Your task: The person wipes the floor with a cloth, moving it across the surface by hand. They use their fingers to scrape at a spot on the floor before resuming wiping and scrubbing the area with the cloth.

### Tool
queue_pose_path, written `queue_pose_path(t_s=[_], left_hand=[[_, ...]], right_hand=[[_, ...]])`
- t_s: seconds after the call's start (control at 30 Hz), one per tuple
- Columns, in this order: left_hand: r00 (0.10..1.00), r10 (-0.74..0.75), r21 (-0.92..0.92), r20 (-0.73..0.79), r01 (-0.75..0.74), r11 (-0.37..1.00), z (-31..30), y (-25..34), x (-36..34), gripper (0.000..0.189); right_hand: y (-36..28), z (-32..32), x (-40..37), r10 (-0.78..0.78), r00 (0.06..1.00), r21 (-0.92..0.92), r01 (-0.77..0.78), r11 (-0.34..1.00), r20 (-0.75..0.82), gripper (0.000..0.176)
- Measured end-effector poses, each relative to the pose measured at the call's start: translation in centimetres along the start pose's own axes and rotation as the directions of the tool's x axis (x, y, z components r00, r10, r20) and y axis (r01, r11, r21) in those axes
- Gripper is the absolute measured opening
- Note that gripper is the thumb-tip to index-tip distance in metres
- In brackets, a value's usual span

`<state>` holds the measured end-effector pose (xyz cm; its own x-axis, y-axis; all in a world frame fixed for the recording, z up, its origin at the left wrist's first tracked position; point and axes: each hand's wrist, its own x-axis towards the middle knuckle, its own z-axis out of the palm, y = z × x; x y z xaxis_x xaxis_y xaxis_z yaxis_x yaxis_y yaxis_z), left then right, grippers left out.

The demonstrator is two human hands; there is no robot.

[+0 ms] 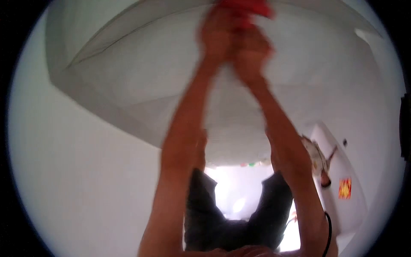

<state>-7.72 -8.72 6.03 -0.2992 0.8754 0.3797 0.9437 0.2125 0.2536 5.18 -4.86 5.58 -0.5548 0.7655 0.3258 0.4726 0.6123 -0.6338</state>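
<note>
At the top of the head view, both my arms stretch out together towards a red cloth [252,6], blurred by motion and partly cut off by the upper edge. My left hand [217,36] is closed on it. Right beside it, my right hand [251,49] is closed on the same red cloth, and the two hands touch or nearly touch. The fingers are smeared, so their exact grip does not show. Behind the hands spreads a broad pale grey surface [162,64].
White wall [85,162] fills the left side. My dark shorts [239,231] show at the bottom. At right, another person [317,158] appears upside down near a red and yellow poster [344,188]. A black cable [329,231] runs along my right arm.
</note>
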Motion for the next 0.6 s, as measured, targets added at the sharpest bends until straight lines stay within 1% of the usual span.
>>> queue_pose_path(t_s=[0.03, 0.1, 0.13, 0.17, 0.2, 0.23, 0.3, 0.33, 0.43, 0.53, 0.57, 0.6], left_hand=[[0.992, -0.080, 0.083, 0.101, 0.072, 0.994, -6.1, -5.7, -0.5, 0.030], [0.980, -0.171, 0.015, 0.102, 0.170, 0.985, -3.1, -3.1, -3.0, 0.035], [0.982, -0.182, -0.055, 0.044, 0.185, 0.981, -2.8, -6.2, -5.5, 0.038], [0.983, -0.181, -0.068, -0.042, 0.178, 0.982, -1.8, -8.9, -7.7, 0.042], [0.975, -0.214, -0.050, -0.063, 0.211, 0.976, -2.7, -7.7, -7.4, 0.045], [0.978, -0.178, 0.029, -0.113, 0.182, 0.983, -2.7, -7.9, -8.0, 0.044], [0.959, -0.263, 0.016, -0.103, 0.266, 0.964, -1.9, -8.0, -8.3, 0.043], [0.945, -0.314, 0.034, -0.091, 0.318, 0.947, -1.5, -6.3, -8.2, 0.043], [0.961, -0.261, 0.057, -0.093, 0.267, 0.962, 0.7, 0.2, -5.8, 0.040], [0.903, -0.390, -0.045, -0.178, 0.389, 0.920, 2.0, 6.0, -5.8, 0.038], [0.902, -0.382, -0.079, -0.202, 0.373, 0.924, 3.0, 8.2, -5.4, 0.037], [0.911, -0.392, -0.059, -0.132, 0.387, 0.920, 3.4, 10.5, -4.9, 0.038]], right_hand=[[-7.4, 3.8, 0.6, -0.015, 0.998, 0.063, 0.019, 0.998, -0.065, 0.028], [-4.7, 1.4, -0.4, -0.098, 0.990, -0.109, 0.109, 0.988, 0.105, 0.032], [-6.1, 3.3, -0.8, -0.099, 0.992, -0.095, 0.107, 0.990, 0.082, 0.033], [-7.7, 5.0, -1.1, -0.100, 0.993, -0.081, 0.105, 0.991, 0.059, 0.036], [-8.1, 5.5, -2.0, -0.115, 0.989, -0.047, 0.120, 0.992, 0.095, 0.040], [-8.4, 4.8, -2.4, -0.179, 0.979, -0.104, 0.189, 0.976, 0.102, 0.038], [-7.3, 4.2, -2.5, -0.266, 0.954, -0.149, 0.286, 0.947, 0.140, 0.036], [-5.9, 3.1, -2.9, -0.311, 0.936, -0.142, 0.335, 0.931, 0.167, 0.035], [-0.8, -2.2, -1.7, -0.307, 0.922, -0.128, 0.343, 0.931, 0.237, 0.036], [1.7, -6.1, -2.9, -0.259, 0.936, -0.098, 0.289, 0.952, 0.238, 0.033], [3.5, -7.8, -3.2, -0.256, 0.943, -0.100, 0.282, 0.954, 0.213, 0.032], [4.9, -9.3, -3.7, -0.256, 0.950, -0.106, 0.277, 0.955, 0.180, 0.030]])
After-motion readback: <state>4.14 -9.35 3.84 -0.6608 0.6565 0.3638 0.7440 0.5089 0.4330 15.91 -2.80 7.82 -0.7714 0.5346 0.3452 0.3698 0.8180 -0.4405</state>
